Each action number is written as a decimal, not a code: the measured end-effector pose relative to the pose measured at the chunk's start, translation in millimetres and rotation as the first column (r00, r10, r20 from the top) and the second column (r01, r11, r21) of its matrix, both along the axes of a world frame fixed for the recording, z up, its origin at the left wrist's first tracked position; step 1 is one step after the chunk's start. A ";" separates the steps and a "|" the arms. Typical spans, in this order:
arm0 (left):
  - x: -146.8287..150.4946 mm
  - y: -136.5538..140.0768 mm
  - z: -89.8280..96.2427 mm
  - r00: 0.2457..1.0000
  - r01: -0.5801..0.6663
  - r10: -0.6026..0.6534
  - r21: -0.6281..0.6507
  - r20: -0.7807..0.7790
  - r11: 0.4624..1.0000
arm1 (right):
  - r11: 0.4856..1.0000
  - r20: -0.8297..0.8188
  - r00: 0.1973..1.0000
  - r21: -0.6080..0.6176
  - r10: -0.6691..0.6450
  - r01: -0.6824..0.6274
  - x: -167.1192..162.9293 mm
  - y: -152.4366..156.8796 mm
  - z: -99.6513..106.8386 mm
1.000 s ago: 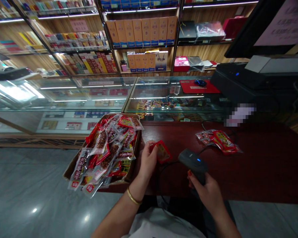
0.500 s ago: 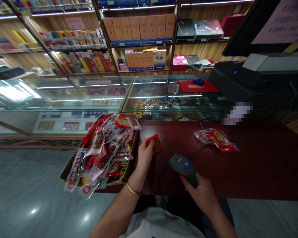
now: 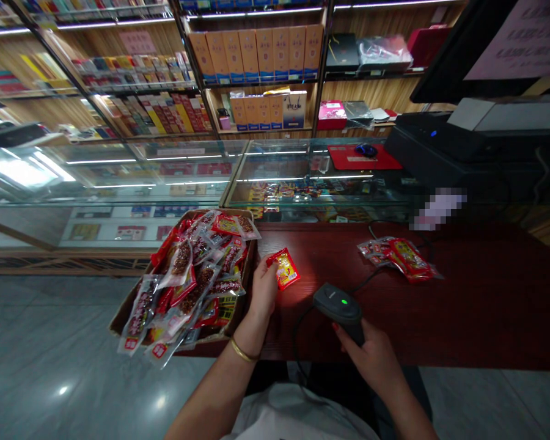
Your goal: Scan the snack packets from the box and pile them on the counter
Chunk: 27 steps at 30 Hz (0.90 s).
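Left of centre in the frame, a cardboard carton (image 3: 250, 269) is heaped with glossy packets; near the middle, just beside its right wall, a small red-and-yellow packet (image 3: 288, 269) is held over the dark red counter (image 3: 486, 305) by the left hand (image 3: 264, 286), its left edge pinched between thumb and fingers; the packet is judged light, pliable and rather slick, best taken by an edge or corner so that the printed face is left uncovered; right of it, lower centre, a dark scanner (image 3: 338, 304) is grasped round the handle by the right hand (image 3: 376, 353); whether its trigger is pressed cannot be told; a stiff, moderately light body is judged, best gripped by the handle, with some drag expected from the cord (image 3: 360, 283).

Bearings, left to right: the packet's long axis seems to be slanted from upper left to lower right, though part is covered by fingers; the scanner's head is pointed to the upper left, towards the packet, its handle slanted down to the lower right; a green light is shown on top.
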<state>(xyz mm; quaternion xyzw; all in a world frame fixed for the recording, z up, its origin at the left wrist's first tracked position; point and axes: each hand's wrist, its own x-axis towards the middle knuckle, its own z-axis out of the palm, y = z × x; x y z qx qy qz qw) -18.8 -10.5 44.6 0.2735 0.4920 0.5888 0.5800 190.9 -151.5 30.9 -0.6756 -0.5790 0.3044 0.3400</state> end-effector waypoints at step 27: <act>100.5 4.3 45.7 0.917 0.397 -0.392 0.068 -0.070 0.916 | 0.940 -0.120 0.932 -0.066 -0.341 0.335 31.2 -16.6 -7.5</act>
